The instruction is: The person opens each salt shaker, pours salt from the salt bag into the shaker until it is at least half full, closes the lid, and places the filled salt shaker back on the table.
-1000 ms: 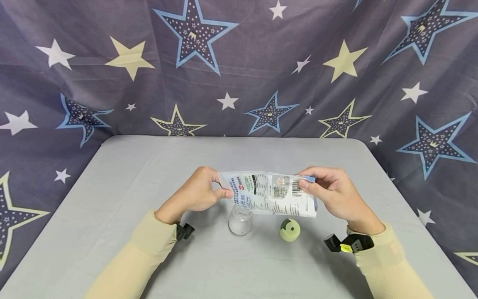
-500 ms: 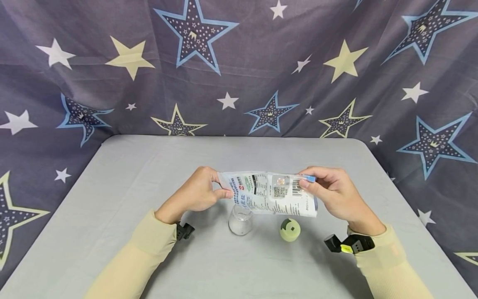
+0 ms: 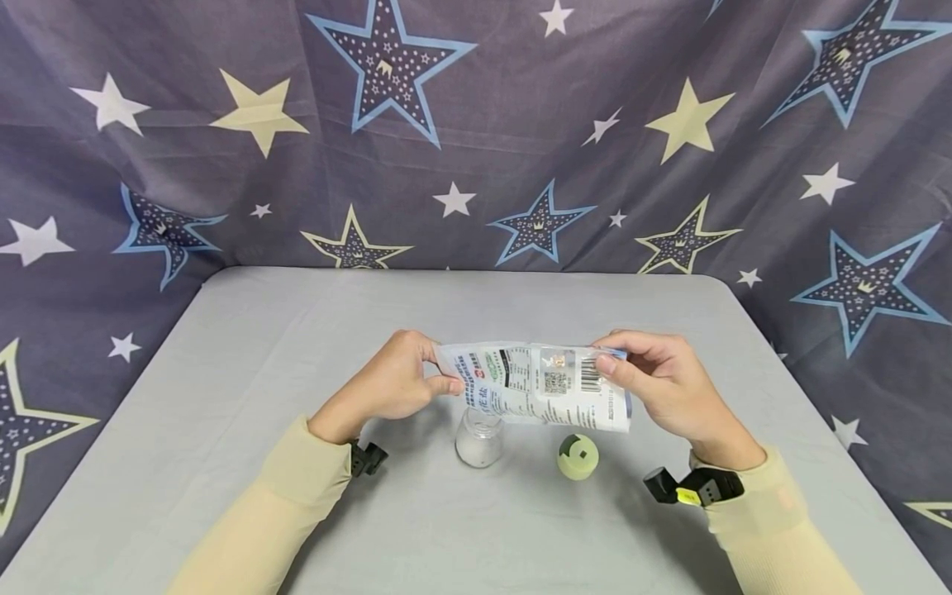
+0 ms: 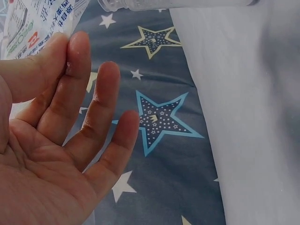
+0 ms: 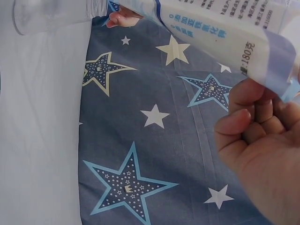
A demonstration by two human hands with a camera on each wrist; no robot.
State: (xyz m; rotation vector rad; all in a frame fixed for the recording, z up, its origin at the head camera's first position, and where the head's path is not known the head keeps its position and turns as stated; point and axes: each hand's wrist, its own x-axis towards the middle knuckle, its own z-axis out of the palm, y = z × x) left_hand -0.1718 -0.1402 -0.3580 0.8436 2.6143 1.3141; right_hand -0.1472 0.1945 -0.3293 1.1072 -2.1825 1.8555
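Note:
A white printed bag (image 3: 546,387) is held nearly level, its left end above a clear glass jar (image 3: 479,438) with white contents at the bottom. My left hand (image 3: 394,380) pinches the bag's left end between thumb and finger; in the left wrist view the other fingers of that hand (image 4: 70,122) are spread loosely. At the bag's right end my right hand (image 3: 669,392) grips the blue-edged corner, and the right wrist view shows the fingers of that hand (image 5: 262,136) curled at the bag (image 5: 220,37). Whether anything pours from the bag cannot be told.
A light green round lid (image 3: 578,458) lies on the grey table (image 3: 335,529) to the right of the jar. Behind the table hangs a dark cloth (image 3: 476,107) with stars, which also runs along both sides.
The bag has shifted very slightly in my hands, and less of its blue corner shows by my right thumb. The jar and lid have not moved.

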